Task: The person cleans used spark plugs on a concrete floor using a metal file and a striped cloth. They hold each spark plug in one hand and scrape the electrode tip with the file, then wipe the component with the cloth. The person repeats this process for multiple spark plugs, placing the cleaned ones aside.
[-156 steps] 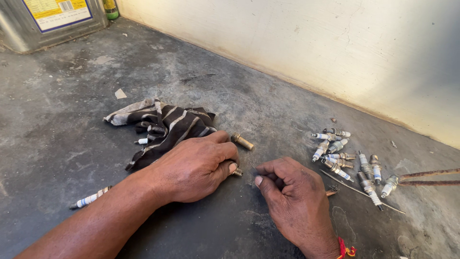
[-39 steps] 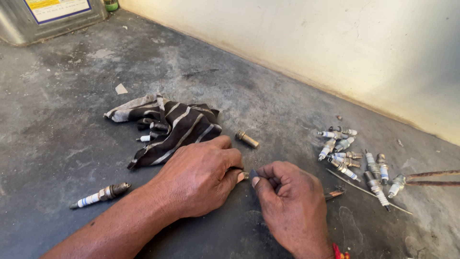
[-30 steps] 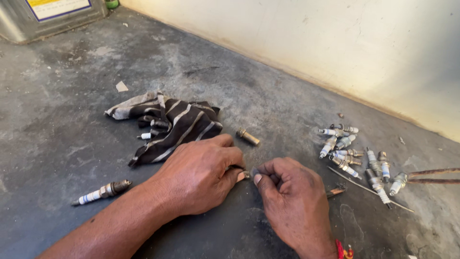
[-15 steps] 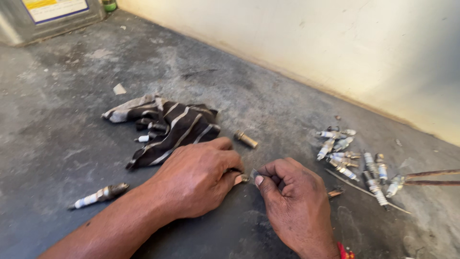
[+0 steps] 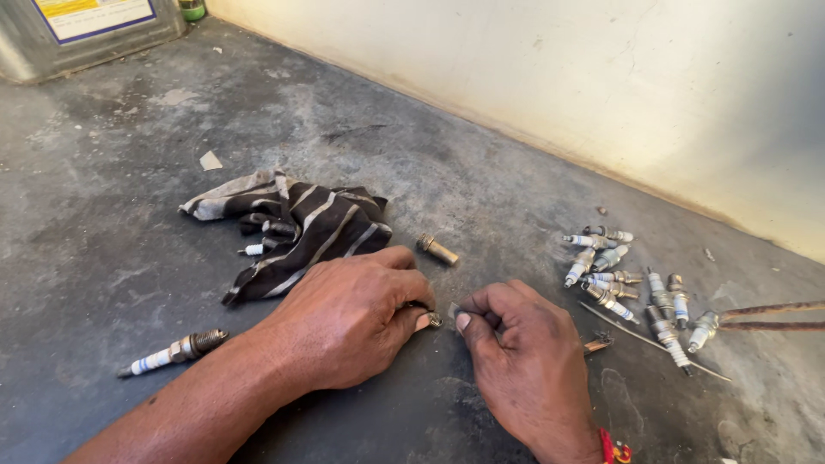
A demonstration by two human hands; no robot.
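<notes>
The left hand [image 5: 352, 322] is closed on a spark plug [image 5: 432, 320], the right hand [image 5: 516, 344] pinches a small strip [image 5: 453, 310] at its tip, and beside the striped rag [image 5: 296, 225] one plug [image 5: 172, 352] lies alone while, as I judge, the heap of plugs [image 5: 632, 279] far right of it waits.

spark plug [image 5: 432, 320] | small metal tip showing | pinched between both hands | low over floor

A dark brown rag [image 5: 301, 225] with pale grey stripes is lying on the mottled grey floor [image 5: 103, 189]. White-and-silver spark plugs [image 5: 632, 279] are showing beside the cream wall [image 5: 601, 77]. I am wearing a red band [image 5: 612, 447] on my right wrist.
</notes>
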